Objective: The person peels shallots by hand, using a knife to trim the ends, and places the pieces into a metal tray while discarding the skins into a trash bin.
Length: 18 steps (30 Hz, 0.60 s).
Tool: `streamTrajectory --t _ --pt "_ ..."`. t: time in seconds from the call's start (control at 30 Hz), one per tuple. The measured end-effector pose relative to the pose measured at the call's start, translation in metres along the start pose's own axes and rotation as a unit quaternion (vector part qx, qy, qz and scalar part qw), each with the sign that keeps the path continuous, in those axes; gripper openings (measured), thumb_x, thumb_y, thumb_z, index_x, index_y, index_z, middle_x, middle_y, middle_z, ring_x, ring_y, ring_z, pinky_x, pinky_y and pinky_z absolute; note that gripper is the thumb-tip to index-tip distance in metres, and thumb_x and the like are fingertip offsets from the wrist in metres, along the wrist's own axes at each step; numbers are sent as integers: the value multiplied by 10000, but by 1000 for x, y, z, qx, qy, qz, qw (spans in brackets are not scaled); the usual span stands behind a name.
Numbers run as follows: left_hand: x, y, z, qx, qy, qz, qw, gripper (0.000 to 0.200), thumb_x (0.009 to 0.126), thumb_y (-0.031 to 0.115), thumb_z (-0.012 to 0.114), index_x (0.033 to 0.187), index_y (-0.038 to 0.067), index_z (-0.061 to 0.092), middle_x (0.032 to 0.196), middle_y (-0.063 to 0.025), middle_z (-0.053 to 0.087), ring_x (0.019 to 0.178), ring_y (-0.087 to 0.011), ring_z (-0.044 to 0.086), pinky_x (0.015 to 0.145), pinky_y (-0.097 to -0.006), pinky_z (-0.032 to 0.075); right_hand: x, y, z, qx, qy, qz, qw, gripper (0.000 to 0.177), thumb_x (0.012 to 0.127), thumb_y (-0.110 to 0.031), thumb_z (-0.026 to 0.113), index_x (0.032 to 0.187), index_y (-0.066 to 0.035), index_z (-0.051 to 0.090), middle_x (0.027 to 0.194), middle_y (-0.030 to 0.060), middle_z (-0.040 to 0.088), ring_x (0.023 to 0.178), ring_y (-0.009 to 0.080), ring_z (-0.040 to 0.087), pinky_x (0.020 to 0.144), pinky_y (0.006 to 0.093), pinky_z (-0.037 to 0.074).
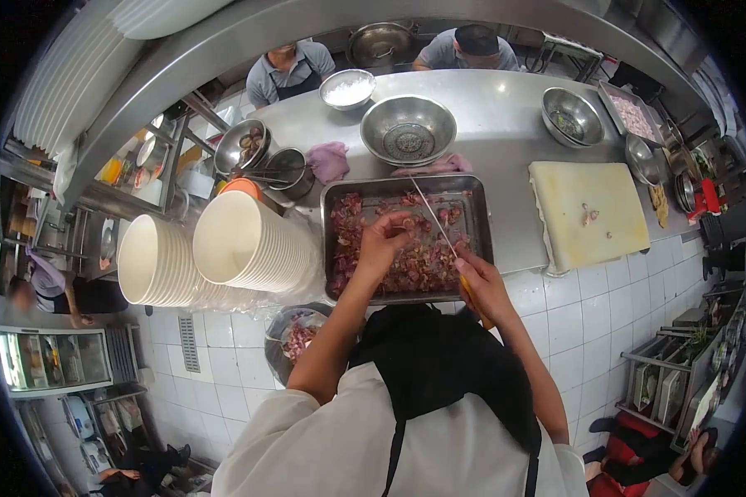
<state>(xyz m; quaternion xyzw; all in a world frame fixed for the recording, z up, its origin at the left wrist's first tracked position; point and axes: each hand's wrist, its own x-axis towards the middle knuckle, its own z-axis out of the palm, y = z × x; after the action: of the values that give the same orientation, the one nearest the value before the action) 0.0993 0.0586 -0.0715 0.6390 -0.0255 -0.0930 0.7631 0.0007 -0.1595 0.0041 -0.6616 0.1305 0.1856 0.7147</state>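
Observation:
A metal tray point(482, 207) in front of me holds many small purplish-red shallots point(346, 244) and loose skins. Over its middle, my left hand point(384, 246) pinches what looks like a single shallot, mostly hidden by the fingers. My right hand point(483, 286) is closed around the yellow handle of a knife point(433, 214) at the tray's right front corner. The long thin blade slants up and left across the tray, its edge apart from the left fingers. Below the tray's left corner, a lined bin point(297, 335) contains purplish peelings.
Two stacks of white tubs point(224, 240) stand left of the tray. Behind it sit a large steel bowl point(408, 130) and pink cloths point(329, 161). A pale cutting board point(590, 217) with a few scraps lies right. Two people are across the counter; a shelf edge runs overhead.

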Motion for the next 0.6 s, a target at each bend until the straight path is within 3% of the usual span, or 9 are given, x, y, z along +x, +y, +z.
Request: streamTrajectory --t 0.2,0.3,0.37,0.5,0.6 --pt "-35 39 9 -86 -8 -55 995 285 882 -30 631 1164 2 655 1052 -56 685 967 -133 645 884 -287 523 9 -4 17 -115 -38 -67 990 528 980 -294 592 1407 -1 488 623 -21 478 513 57 437 474 231 344" --pt "-44 42 7 -70 -5 -34 997 267 907 -2 631 1174 -7 643 1075 -57 687 988 -140 647 901 -293 517 13 2 22 -245 -22 -208 947 498 951 -308 630 1347 -16 554 880 155 694 768 232 660 751 333 514" --pt "-49 46 6 -74 -3 -15 997 251 902 -7 631 1151 -6 653 1063 -58 693 983 -140 650 898 -294 518 12 0 26 -279 -14 -251 927 493 941 -299 642 1343 -25 559 1062 202 676 957 303 658 877 364 487" --pt "-54 41 1 -107 12 -22 994 214 877 -32 644 1087 1 674 1038 -60 703 959 -137 657 878 -293 526 7 -5 36 -260 -34 -246 933 494 931 -293 655 1346 -41 560 1211 241 640 1128 373 627 963 380 466" --pt "-58 46 2 -97 32 -17 995 215 851 -57 654 1053 7 686 1007 -52 713 926 -124 661 847 -283 529 4 -8 43 -277 -24 -275 920 501 928 -303 659 1349 -50 560 1200 238 646 1113 372 635 954 388 471"
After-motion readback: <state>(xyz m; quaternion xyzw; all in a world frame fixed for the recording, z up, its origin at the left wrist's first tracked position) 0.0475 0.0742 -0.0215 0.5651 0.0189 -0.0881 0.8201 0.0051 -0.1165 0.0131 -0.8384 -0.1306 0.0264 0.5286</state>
